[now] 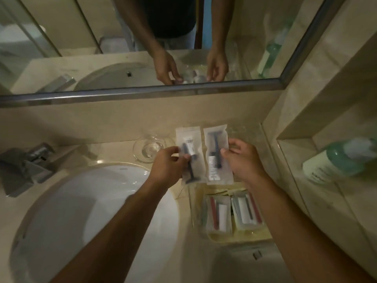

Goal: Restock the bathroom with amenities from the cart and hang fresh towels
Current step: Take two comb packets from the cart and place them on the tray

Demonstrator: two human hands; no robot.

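My left hand (166, 167) pinches a clear packet with a dark razor and a small white tube (190, 155), held above the counter right of the sink. My right hand (242, 158) pinches the right edge of a second razor packet (218, 155), held side by side with the first. Below them a clear tray (228, 237) on the counter holds two wrapped toothbrush kits (219, 214) with red and white parts.
A white oval sink (85, 211) fills the lower left, with a chrome tap (30, 160) behind it. A glass dish (149, 149) sits by the wall. A green bottle (334, 160) lies in the right wall niche. The mirror (142, 43) runs above.
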